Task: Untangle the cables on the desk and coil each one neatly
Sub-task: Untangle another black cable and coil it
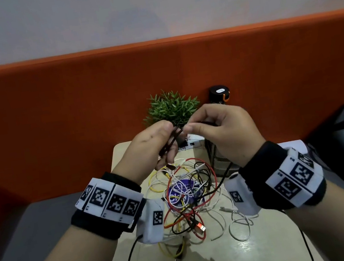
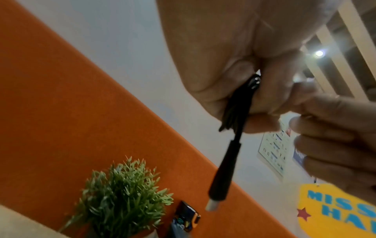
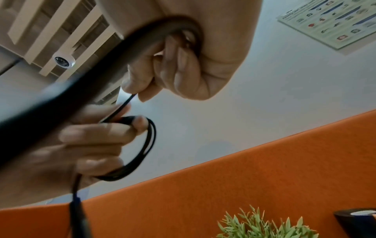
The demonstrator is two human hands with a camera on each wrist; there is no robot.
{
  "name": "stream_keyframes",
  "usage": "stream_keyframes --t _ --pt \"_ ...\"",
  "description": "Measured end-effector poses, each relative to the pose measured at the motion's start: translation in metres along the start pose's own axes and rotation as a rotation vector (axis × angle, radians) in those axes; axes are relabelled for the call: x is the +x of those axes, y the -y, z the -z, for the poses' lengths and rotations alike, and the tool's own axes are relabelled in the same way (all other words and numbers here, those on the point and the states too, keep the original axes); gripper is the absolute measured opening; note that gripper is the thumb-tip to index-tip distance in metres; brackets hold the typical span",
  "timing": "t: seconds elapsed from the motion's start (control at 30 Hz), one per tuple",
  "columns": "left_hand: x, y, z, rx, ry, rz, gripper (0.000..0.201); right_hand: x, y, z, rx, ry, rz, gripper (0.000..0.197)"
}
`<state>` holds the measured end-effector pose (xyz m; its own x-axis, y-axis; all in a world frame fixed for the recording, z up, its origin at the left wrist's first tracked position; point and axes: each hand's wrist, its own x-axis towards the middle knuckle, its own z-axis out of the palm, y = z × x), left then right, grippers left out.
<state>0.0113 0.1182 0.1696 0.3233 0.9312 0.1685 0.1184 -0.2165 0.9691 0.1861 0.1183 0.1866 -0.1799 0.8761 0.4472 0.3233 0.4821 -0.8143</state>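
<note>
Both hands pinch a black cable, apparently coiled

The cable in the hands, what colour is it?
Black cable, clearest in the right wrist view.

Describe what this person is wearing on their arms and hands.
Both forearms are bare. Each wrist carries a black band wrapped with white panels printed with square black-and-white markers, plus a white marker-tagged camera pod on the inner side. Thin black leads run back from both. No gloves.
</note>
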Motion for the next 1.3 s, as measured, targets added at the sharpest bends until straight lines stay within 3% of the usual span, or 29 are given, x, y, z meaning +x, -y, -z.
stream_keyframes --t 0.17,0.27,0.37,0.47,0.57,0.7,0.8,0.87,1.0,1.1,1.23,1.3 --pt "-0.002 -0.005 -0.003 -0.121 0.104 0.015 0.022 0.008 -0.008 -0.004 0.093 -0.08 -0.02 0.011" --pt "-0.002 -0.005 -0.001 -0.354 0.085 -0.009 0.019 0.009 -0.015 -0.01 0.151 -0.114 -0.087 0.018" --pt "-0.001 -0.009 -0.004 -0.541 0.031 -0.035 0.017 0.003 -0.025 -0.025 0.302 -0.035 -0.238 0.028" --pt "0.001 -0.014 -0.002 -0.629 -0.055 -0.045 0.017 -0.015 -0.038 -0.046 0.304 0.134 -0.441 0.032" --pt "0.002 -0.017 0.001 -0.557 -0.136 -0.036 0.02 -0.034 -0.043 -0.06 0.291 0.315 -0.524 0.032" --pt "0.005 -0.01 0.001 -0.482 -0.299 -0.042 0.022 -0.044 -0.031 -0.063 -0.097 0.545 -0.351 0.034" --pt "0.007 0.003 0.008 -0.12 -0.414 -0.056 0.019 -0.046 -0.018 -0.056 -0.137 0.514 -0.283 0.023" --pt "0.005 0.009 0.011 0.093 -0.386 -0.063 0.016 -0.043 -0.008 -0.047 -0.11 0.423 -0.214 0.02" --pt "-0.001 0.015 0.008 0.314 -0.248 -0.043 0.011 -0.034 -0.001 -0.029 -0.106 0.236 -0.107 0.02" --pt "-0.008 0.014 0.001 0.233 -0.077 -0.001 0.013 -0.023 0.002 -0.016 -0.074 0.141 -0.083 0.018" --pt "-0.017 0.007 -0.006 -0.028 0.091 0.092 0.039 -0.009 0.005 -0.002 0.064 0.08 -0.036 0.018" --pt "-0.019 0.003 -0.008 -0.055 0.159 0.036 0.029 -0.003 0.009 0.001 0.146 0.043 -0.006 0.016"
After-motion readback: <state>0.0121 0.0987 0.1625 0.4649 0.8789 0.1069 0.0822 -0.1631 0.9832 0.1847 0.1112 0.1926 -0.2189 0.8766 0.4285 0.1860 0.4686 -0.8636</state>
